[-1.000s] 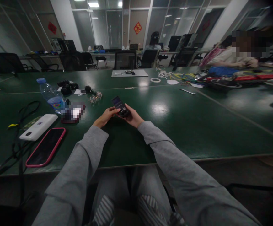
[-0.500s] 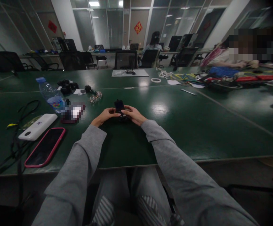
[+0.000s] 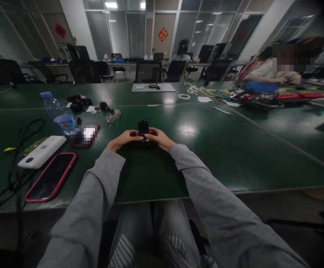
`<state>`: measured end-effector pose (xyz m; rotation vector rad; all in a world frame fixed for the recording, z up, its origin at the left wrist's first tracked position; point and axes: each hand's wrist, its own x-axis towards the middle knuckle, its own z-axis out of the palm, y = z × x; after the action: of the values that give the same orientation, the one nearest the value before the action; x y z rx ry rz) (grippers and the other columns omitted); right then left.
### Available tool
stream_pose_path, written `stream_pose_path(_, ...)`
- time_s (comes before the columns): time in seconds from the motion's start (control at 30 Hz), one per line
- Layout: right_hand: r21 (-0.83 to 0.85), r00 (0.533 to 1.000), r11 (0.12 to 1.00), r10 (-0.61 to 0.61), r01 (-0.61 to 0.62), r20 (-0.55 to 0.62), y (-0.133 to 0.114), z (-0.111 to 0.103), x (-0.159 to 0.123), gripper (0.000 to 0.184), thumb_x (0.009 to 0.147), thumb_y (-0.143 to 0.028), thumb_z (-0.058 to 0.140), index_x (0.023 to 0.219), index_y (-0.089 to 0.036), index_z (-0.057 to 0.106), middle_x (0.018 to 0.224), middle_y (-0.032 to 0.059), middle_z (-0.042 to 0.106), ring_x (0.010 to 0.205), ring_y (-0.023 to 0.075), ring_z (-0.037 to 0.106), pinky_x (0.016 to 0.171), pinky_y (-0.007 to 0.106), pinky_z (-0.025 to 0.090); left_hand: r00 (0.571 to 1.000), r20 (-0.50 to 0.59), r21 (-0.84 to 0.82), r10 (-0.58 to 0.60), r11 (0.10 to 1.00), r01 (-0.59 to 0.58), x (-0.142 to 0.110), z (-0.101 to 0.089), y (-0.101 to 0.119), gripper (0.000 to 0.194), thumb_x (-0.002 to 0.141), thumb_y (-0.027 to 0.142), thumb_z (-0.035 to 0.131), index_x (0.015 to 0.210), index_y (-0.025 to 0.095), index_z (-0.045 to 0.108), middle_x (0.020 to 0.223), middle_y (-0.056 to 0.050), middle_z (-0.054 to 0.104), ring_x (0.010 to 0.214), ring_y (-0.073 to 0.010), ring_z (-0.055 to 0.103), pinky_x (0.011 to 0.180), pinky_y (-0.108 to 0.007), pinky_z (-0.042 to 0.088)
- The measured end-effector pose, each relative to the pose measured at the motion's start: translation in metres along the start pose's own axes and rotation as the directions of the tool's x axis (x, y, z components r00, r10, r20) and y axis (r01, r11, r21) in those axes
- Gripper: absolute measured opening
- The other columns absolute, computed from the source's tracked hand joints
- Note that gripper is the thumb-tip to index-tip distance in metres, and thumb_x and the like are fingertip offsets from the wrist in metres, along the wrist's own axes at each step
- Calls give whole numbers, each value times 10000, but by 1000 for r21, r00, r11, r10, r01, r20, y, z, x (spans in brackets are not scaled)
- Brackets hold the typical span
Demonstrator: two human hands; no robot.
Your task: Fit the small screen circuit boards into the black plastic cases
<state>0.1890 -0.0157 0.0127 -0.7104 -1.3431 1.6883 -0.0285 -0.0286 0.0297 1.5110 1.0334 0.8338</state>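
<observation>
A small black device with a raised flip-up panel (image 3: 143, 127) is held upright above the green table (image 3: 156, 171), straight in front of me. My left hand (image 3: 126, 138) grips its left side, thumb lying across the lower front. From the right, my right hand (image 3: 159, 137) closes on it, its thumb also on the front near some small light markings. The fingers behind the device are mostly hidden. Eyeglasses (image 3: 113, 116) lie on the table beyond my left hand.
To the left are a pink-edged phone (image 3: 51, 176), a white power bank (image 3: 42, 152), another phone (image 3: 85, 134), a plastic bottle (image 3: 58, 113) and black cables (image 3: 18, 175). A wrench (image 3: 221, 110) and white ring (image 3: 184, 96) lie ahead right. A person (image 3: 270, 72) sits by cluttered wires.
The device has turned from tilted leftward to upright, its panel facing me. My right hand has shifted around its right side with the thumb on the front; my left keeps hold.
</observation>
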Motion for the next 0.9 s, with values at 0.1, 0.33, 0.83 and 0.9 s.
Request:
stream_pose_path(0.1,11,999,1000,-13,14,-35,2,2,1,558,689,-299,834,1184,-181,604,930,24,647,863,126,620,841,271,522,1000,-11,8,-20,1000,20,0,0,0,414,663,386,799,981,146,682,1019,-93,675,948,-223,613,900,-394,417)
stream_pose_path(0.33,19,1000,1000,-7,8,-29,3,0,3,510,730,-313,806,1180,-192,599,961,33,662,874,131,634,837,278,539,997,-74,46,12,999,-9,3,3,-6,422,665,423,794,953,146,660,1002,-92,659,937,-224,603,868,-387,419)
stream_pose_path(0.83,47,999,999,4,-2,-39,2,1,4,504,721,-305,812,1165,-200,597,954,26,658,856,125,635,830,270,538,993,-107,9,46,999,-45,4,5,-9,486,663,403,805,1051,151,654,1104,-105,650,1021,-229,601,961,-415,414)
stream_pose_path(0.9,40,999,999,4,-2,-39,2,1,4,503,724,-309,808,1169,-212,595,952,20,656,859,127,635,837,281,541,993,-113,6,36,999,-36,3,5,-9,493,668,406,803,1061,147,656,1123,-113,648,1035,-230,599,974,-416,408)
